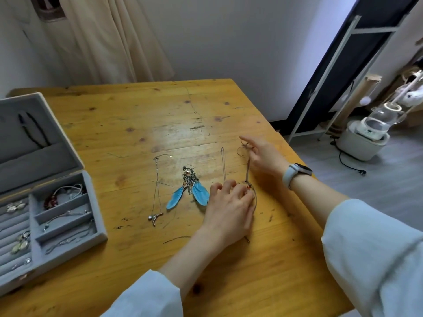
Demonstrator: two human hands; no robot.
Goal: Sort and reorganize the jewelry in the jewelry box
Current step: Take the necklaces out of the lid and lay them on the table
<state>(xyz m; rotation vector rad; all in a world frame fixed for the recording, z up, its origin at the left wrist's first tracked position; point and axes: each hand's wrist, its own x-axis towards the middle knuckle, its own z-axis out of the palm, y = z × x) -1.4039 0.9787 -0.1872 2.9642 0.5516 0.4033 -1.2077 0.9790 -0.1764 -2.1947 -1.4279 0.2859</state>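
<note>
Centrally, on knotty yellow wood table [142, 110] w/ open grey velvet-lined jewelry box [57, 216] at left — thin cord necklace [248, 172], both hands pinching it: left hand [229, 209] fingertips curled on its bead end, right hand [263, 156] on its looped top; beside it, blue feather earrings [190, 188], silver chain [156, 188].

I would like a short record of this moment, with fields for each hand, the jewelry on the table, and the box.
left hand: fingers curled on the cord necklace at its red bead
right hand: pinches the same cord near its far end
on table: blue feather earrings, silver pendant necklace, thin chain
jewelry box: open, at left, compartments holding pieces
right wrist: watch
</note>
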